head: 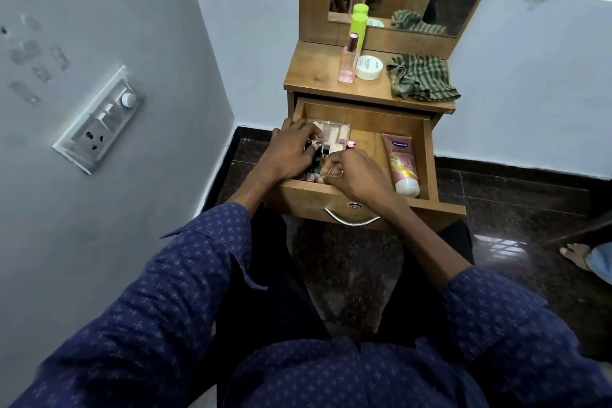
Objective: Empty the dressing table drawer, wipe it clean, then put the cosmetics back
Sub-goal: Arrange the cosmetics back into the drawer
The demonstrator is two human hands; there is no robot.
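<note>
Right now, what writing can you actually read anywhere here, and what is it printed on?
"Vaseline": on the blue logo of the pink tube in the drawer.
"10X": lower down the same tube; the line under the logo is too blurred to read.
White jar on the tabletop: dark print on its lid, too small to read.
Nothing else carries readable text.

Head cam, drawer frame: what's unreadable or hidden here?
1. Small cosmetics in the drawer: head view, mostly covered by left hand and right hand; kinds and count unclear.
2. What each hand grips: fingers hide it.
3. White jar label: too small to read.
4. Drawer's rear: under the tabletop.
</note>
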